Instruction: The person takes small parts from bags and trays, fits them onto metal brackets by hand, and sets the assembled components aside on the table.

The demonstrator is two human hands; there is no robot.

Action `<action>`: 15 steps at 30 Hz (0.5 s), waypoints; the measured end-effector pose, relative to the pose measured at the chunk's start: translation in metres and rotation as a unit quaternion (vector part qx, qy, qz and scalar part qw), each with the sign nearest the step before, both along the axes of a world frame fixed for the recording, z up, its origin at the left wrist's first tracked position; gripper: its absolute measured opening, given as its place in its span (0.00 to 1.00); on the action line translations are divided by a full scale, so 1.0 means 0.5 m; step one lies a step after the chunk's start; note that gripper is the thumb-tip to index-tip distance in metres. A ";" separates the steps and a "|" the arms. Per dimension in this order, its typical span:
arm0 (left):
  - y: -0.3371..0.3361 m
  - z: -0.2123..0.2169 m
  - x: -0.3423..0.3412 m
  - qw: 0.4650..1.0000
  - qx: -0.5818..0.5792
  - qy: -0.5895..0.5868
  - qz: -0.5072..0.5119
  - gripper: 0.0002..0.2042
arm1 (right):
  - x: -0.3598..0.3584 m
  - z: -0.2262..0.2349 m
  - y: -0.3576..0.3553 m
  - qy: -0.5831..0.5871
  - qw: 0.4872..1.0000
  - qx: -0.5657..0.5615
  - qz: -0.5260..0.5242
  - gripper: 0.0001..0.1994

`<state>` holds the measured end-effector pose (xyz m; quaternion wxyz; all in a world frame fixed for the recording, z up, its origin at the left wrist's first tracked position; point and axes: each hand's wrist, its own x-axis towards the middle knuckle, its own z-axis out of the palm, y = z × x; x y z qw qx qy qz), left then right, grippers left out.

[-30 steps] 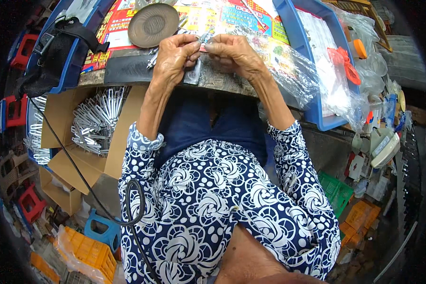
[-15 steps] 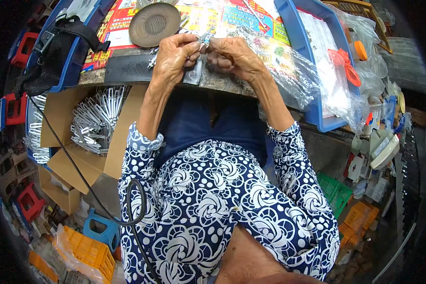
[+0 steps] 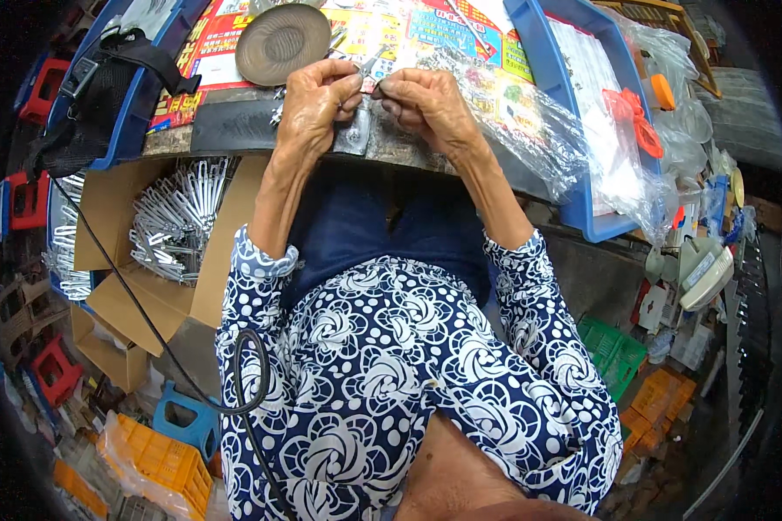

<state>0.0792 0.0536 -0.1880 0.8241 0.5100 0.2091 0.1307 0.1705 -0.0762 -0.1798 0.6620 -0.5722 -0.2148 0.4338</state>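
Pinching a small metal clip [image 3: 367, 71] between left hand [image 3: 314, 97] and right hand [image 3: 427, 102] over the bench [image 3: 235, 130]; assembling appearing midway, needing steady fingertip alignment next.

Even, soft daylight falls from above on the worktop [image 3: 235, 130], bright and sharp at its near edge. Glare glints off the clear plastic bag [image 3: 530, 130] at its right. Fisheye bending curves straight lines; the picture's corners go black.
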 end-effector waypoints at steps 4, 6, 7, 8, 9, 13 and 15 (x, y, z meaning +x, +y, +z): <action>-0.006 0.009 -0.007 1.000 -0.019 -0.019 0.009 0.06 | -0.017 0.006 0.000 -0.079 0.996 -0.016 -0.047 0.06; -0.009 0.010 -0.010 0.999 -0.028 -0.022 0.008 0.06 | -0.030 0.019 0.000 -0.115 0.990 -0.026 -0.072 0.06; -0.011 0.011 -0.012 0.999 -0.031 -0.023 0.012 0.06 | -0.035 0.019 0.000 -0.114 0.991 -0.026 -0.071 0.06; -0.013 0.011 -0.015 0.999 -0.035 -0.025 0.017 0.06 | -0.040 0.018 0.001 -0.125 0.988 -0.027 -0.082 0.06; -0.016 0.011 -0.016 0.999 -0.035 -0.025 0.017 0.06 | -0.041 0.016 0.000 -0.136 0.986 -0.027 -0.095 0.06; -0.022 0.014 -0.024 0.999 -0.035 -0.023 0.016 0.06 | -0.039 0.012 -0.004 -0.099 0.992 -0.005 -0.079 0.06; -0.024 0.018 -0.027 0.999 -0.034 -0.025 0.016 0.06 | -0.042 0.026 -0.008 0.005 0.998 0.012 -0.066 0.06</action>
